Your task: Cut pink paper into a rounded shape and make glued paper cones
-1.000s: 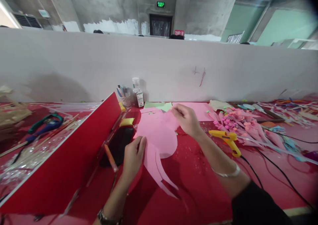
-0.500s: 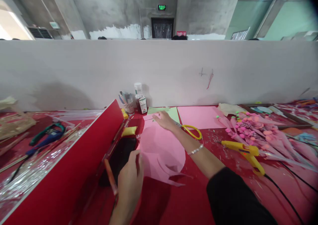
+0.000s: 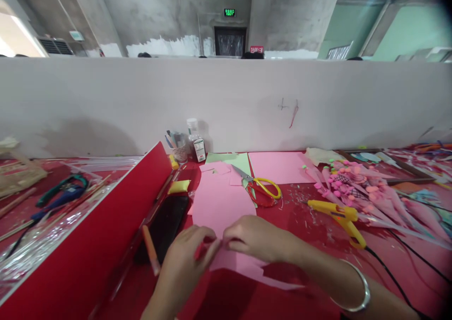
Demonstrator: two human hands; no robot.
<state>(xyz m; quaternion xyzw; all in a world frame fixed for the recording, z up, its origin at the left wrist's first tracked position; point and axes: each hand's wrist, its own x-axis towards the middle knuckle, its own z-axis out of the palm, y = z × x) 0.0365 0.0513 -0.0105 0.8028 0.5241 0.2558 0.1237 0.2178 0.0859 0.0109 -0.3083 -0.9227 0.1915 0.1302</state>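
Observation:
My left hand point(image 3: 190, 254) and my right hand point(image 3: 252, 237) meet low over a pink paper sheet point(image 3: 224, 207), with their fingertips almost touching. Both are closed in a pinch; whatever sits between the fingers is too small or hidden to name. Under my hands, the near part of the sheet ends in a cut strip point(image 3: 278, 282) pointing right. Small pink paper pieces point(image 3: 215, 168) lie at its far end. Scissors point(image 3: 263, 187) with yellow and red handles rest just beyond, to the right. A silver bangle point(image 3: 363, 289) circles my right forearm.
Left of the sheet are a black phone-like slab point(image 3: 165, 216), an orange stick point(image 3: 151, 249) and a red board point(image 3: 106, 230). A yellow glue gun point(image 3: 339, 216) and pink paper cones point(image 3: 374, 188) lie to the right. A bottle point(image 3: 197, 143) stands at the back.
The hand that reached from the right over the sheet's far end has left there, uncovering the scissors. My right hand now meets my left near the front, and the paper has shifted slightly.

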